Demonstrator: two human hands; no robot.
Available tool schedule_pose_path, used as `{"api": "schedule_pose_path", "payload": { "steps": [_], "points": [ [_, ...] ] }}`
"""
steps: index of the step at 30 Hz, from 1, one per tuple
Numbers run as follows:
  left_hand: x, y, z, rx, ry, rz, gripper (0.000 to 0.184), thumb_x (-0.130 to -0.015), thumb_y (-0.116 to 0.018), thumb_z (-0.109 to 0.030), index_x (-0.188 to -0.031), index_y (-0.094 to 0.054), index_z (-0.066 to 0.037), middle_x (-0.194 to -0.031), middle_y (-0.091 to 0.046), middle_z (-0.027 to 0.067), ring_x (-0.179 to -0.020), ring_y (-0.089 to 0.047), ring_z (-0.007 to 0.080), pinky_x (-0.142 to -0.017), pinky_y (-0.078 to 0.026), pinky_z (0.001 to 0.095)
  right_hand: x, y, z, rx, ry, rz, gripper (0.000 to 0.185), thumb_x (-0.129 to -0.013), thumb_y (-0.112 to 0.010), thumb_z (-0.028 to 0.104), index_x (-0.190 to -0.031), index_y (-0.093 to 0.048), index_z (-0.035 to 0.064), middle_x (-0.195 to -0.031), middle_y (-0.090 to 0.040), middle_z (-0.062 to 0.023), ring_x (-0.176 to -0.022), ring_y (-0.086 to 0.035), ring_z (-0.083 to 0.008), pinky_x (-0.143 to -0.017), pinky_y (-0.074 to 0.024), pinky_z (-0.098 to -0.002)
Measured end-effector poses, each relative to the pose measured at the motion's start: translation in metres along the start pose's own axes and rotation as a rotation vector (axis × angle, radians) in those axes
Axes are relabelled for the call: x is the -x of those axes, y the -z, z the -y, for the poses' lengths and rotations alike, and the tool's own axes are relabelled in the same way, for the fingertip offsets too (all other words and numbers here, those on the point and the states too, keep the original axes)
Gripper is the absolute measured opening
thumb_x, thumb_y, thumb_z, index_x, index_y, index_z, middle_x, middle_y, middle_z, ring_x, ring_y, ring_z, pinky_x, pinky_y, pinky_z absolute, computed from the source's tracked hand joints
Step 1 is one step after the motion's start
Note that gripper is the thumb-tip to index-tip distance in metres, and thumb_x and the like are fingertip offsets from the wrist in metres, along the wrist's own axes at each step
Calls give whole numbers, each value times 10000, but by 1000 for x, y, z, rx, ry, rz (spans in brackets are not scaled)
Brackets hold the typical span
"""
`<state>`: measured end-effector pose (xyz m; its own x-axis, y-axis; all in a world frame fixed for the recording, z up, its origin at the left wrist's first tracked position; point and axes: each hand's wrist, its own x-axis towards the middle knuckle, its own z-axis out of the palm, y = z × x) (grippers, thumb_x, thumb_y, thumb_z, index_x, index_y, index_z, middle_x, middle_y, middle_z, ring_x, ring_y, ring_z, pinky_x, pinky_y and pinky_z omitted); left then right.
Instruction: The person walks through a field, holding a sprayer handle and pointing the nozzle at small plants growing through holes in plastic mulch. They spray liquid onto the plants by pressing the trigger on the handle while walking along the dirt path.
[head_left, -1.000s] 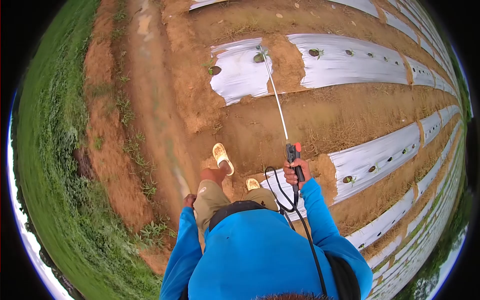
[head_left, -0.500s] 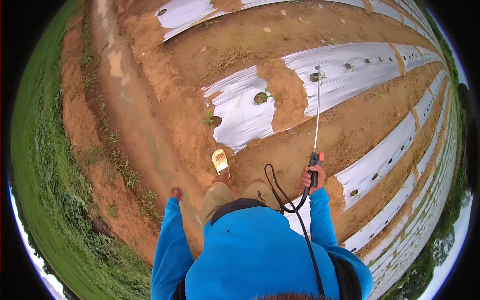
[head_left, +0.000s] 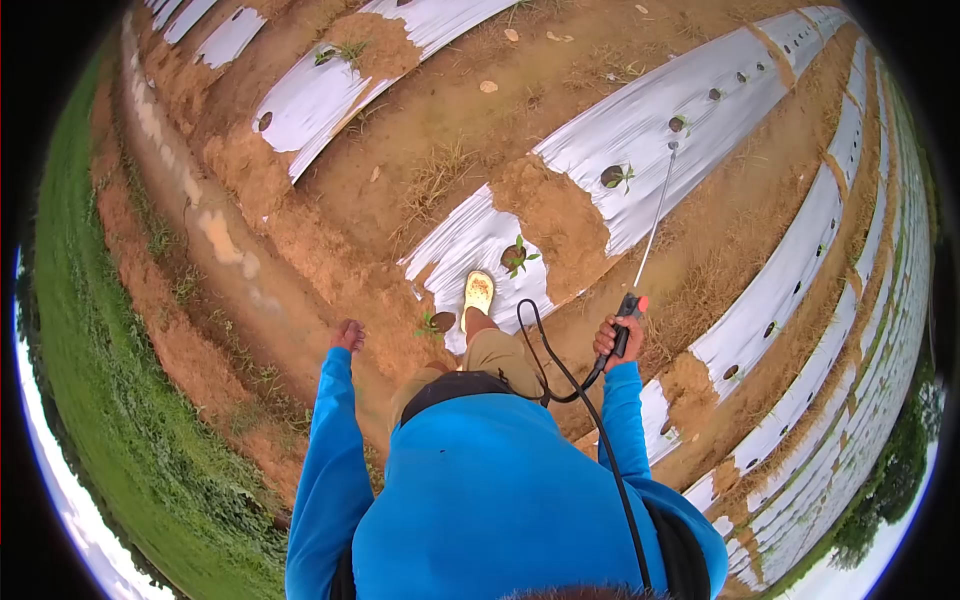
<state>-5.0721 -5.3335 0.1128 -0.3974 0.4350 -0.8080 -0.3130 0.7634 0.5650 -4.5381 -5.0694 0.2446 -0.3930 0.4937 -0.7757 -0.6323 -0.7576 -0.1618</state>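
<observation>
1. Well, nearest is your blue top (head_left: 480, 490), with a black hose (head_left: 612, 455) running up its right side and looping before it meets the handle.
2. Your right hand (head_left: 618, 339) is wrapped around the black spray handle (head_left: 627, 325), which has a red part at its far end; the grip is firmly closed on it.
3. Your left hand (head_left: 348, 335) hangs well apart, above bare soil on the left; you cannot tell from this view how tightly its fingers are curled.
4. Between your 2 hands, and a little farther, 1 pale yellow shoe (head_left: 478, 292) shows against white sheeting, just beside a leafy plant (head_left: 514, 257) in a round hole.
5. From the handle, the thin metal wand (head_left: 656, 215) slants far and slightly right. Its nozzle (head_left: 673, 146) is over the white plastic sheet (head_left: 640, 205), just on the near side of a hole with a small plant (head_left: 677, 124); contact is unclear.
6. Farther left, a muddy channel (head_left: 220, 235) separates the rows from green grass (head_left: 100, 350).
</observation>
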Motion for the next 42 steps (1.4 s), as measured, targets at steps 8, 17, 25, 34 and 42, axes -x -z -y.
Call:
{"api": "schedule_pose_path", "payload": {
  "steps": [8,17,25,34,42],
  "points": [
    [-57,-26,-68,-435,-91,-13,417,-775,-516,-404,-905,-644,-29,-951,-639,118,-905,-577,223,-829,-431,316,-70,-85,86,-163,216,83,170,-727,-543,246,-712,-493,84,-527,-416,11,-395,-400,-117,-356,-348,-259],
    [-217,-70,-234,-195,249,187,285,-781,-503,-371,-861,-540,-100,-679,-561,46,-496,-521,174,-428,-425,342,-120,-112,140,-255,391,160,174,-722,-526,255,-718,-460,94,-540,-389,10,-391,-367,-107,-343,-309,-249],
    [-341,-161,-381,-427,413,211,158,-774,-452,-266,-682,-459,-137,-544,-408,19,-413,-373,156,-346,-289,288,-190,-182,141,-139,290,-233,193,-709,-542,275,-647,-426,134,-500,-360,39,-373,-341,-78,-335,-281,-227],
    [-523,-257,-600,-327,553,481,170,-758,-501,-273,-672,-424,-148,-541,-397,15,-416,-388,142,-337,-308,303,-283,-269,249,-255,266,-193,220,-689,-583,275,-621,-424,140,-494,-378,39,-351,-322,-77,-319,-248,-230],
    [-590,-417,-767,-610,76,237,234,-861,-472,-350,-970,-489,-143,-651,-531,62,-457,-498,178,-349,-398,316,-443,-292,423,-301,467,-256,216,-697,-594,258,-613,-432,144,-484,-372,24,-358,-323,-103,-338,-255,-262]
  ]
}}
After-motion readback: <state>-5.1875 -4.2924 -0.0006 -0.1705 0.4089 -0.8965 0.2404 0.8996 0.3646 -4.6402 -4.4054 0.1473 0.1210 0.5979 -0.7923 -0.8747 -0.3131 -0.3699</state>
